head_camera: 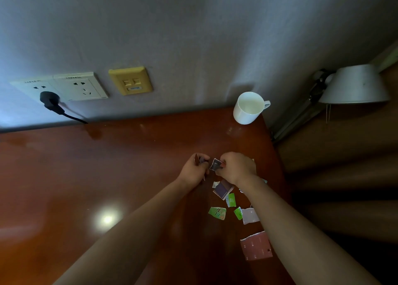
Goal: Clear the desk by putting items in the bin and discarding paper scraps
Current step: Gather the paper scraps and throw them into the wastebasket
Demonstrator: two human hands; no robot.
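The tabletop (107, 166) gives me room leftward; its right edge runs close beside the loose paper scraps (224, 191). I judge gathering is in hand: my left hand (192, 169) has its grip curled round collected pieces (197, 158), and my right hand (238, 168) has its grip pinching a dark scrap (216, 164). Next: lift the remaining scraps; no bin shows.

Left hand (192, 169) and right hand (237, 167), curled, close together, well forward.
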